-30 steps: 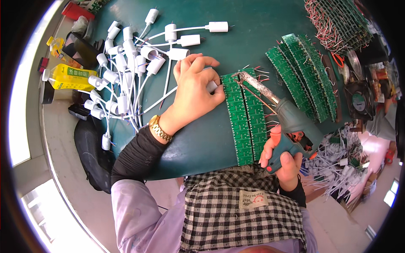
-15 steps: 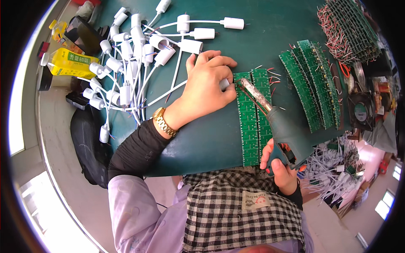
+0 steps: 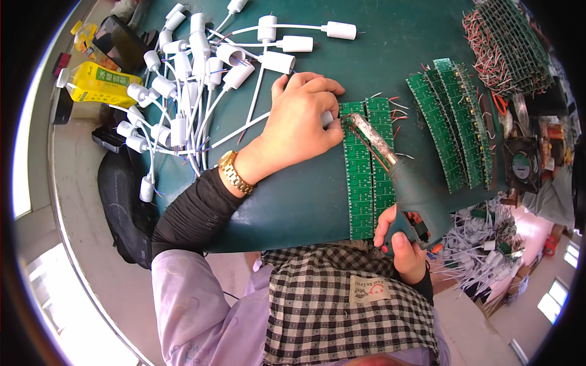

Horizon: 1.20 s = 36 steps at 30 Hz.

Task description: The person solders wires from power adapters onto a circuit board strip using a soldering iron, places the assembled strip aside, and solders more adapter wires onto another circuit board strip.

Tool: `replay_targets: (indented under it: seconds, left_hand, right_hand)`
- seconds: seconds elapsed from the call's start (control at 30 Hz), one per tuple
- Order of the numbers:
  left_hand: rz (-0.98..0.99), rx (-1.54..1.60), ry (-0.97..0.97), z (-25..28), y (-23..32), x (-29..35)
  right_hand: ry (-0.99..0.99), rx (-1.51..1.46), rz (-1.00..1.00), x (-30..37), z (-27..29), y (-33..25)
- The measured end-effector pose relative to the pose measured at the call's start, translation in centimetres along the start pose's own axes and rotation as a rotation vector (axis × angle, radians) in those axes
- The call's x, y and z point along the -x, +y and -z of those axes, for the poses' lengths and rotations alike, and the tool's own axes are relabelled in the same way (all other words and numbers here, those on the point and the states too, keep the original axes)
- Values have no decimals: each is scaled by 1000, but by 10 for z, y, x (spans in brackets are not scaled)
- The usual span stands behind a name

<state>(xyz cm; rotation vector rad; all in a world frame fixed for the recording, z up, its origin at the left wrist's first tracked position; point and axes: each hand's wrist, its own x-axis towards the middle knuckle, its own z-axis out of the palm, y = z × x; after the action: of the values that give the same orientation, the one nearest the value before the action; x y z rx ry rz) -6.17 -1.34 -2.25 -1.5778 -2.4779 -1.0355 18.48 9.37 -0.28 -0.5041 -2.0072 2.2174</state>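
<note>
My left hand [image 3: 300,119] is closed round a white cylindrical cable end [image 3: 327,119], mostly hidden by the fingers. Its white cable [image 3: 241,129] runs out to the left. Beneath and beside the fingertips lie two green circuit board strips [image 3: 360,189], with red and white wires at their far ends. In my right hand [image 3: 400,244] is a dark green soldering gun [image 3: 421,189], gripped by its handle. Its worn metal tip points at the top of the left strip, right beside the white cable end. Whether the tip touches the board I cannot tell.
Left of my hand lies a heap of white cables with cylindrical ends [image 3: 199,46]. More green board strips [image 3: 448,122] lie to the right, below a stack of wired boards [image 3: 510,46]. A yellow bottle [image 3: 101,84] and a black shoe-like object [image 3: 125,204] sit at the left edge.
Both hands keep nearly the same place and grip. The soldering gun's tip has shifted very slightly; the whole view has moved a little.
</note>
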Motion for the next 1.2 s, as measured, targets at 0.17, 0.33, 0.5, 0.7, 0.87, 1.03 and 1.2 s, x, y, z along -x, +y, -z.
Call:
replay_targets:
  seconds: [0.17, 0.33, 0.5, 0.7, 0.87, 1.03, 1.2]
  left_hand:
    - [1, 23, 0, 0, 0, -1]
    - [-6, 34, 8, 1, 0, -1]
    - [-12, 45, 10, 1, -1, -2]
    - [-12, 57, 4, 2, -1, -2]
    - [-16, 64, 0, 2, -2, -2]
    - [-3, 67, -3, 1, -3, -2]
    - [-16, 70, -7, 4, -1, -3]
  right_hand:
    - [56, -217, 128, 5, -3, 7]
    - [31, -264, 35, 8, -4, 4]
    - [27, -233, 50, 6, -4, 5]
    - [7, -169, -22, 5, -2, 1]
    - [11, -98, -44, 8, -2, 1]
    - [-10, 163, -46, 12, 0, 13]
    - [-77, 250, -7, 16, 5, 26]
